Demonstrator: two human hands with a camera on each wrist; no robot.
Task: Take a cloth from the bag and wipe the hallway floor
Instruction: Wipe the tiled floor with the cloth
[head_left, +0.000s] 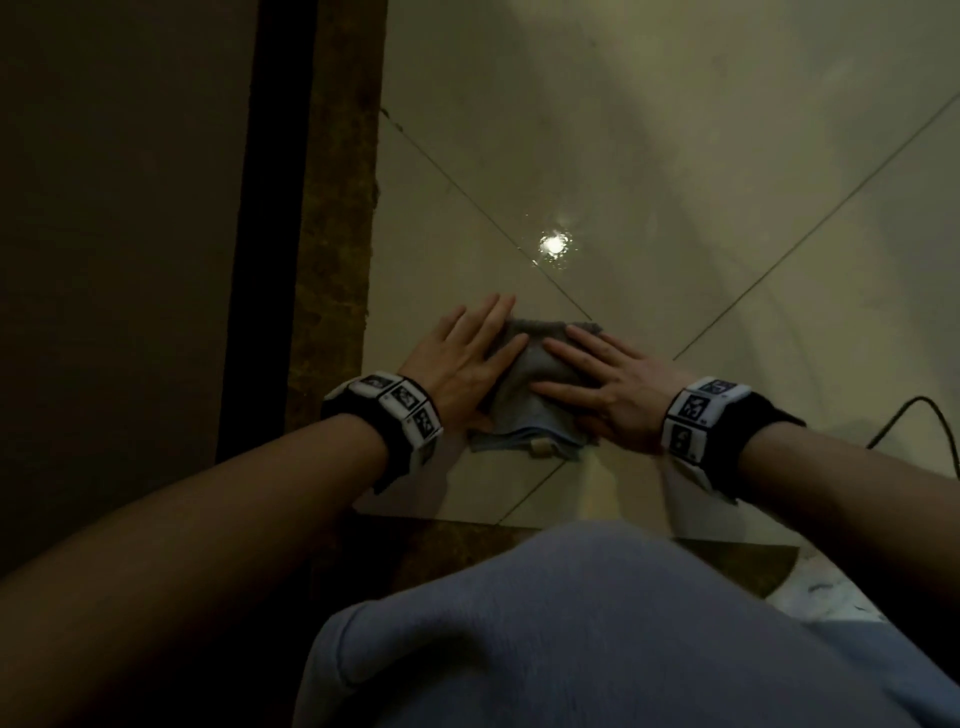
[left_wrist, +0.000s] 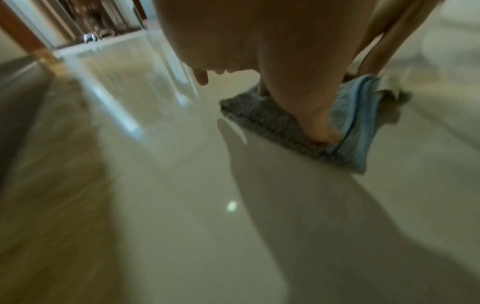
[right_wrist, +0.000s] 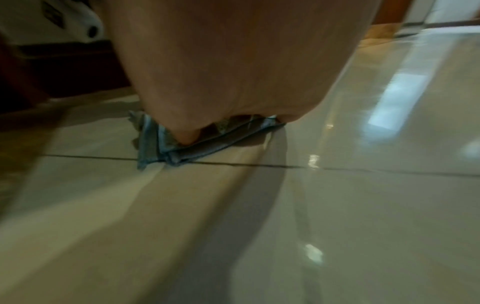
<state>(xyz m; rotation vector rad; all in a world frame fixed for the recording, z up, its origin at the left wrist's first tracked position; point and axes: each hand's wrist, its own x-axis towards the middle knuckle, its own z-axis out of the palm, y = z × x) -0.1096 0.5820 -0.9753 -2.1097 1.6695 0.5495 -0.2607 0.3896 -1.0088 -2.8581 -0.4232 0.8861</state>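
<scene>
Wiping step: left hand (head_left: 462, 358) and right hand (head_left: 602, 379), fingers flat, press folded grey-blue cloth (head_left: 524, 410) on glossy beige tile floor (head_left: 675, 182). Next, probably push forward with steady pressure.

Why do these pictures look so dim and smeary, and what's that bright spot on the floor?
Head view: dark, with a lamp's glare on the glossy floor beyond the cloth. Left and right wrist views: brighter but blurred, with shadows and streaky reflections on the tiles.

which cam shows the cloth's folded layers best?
Left wrist: the cloth lies side-on, grey pile over blue folded edges, the left hand pressing it to the floor. The right wrist view shows only a blurred blue corner under the right hand. In the head view, both hands cover most of it.
</scene>
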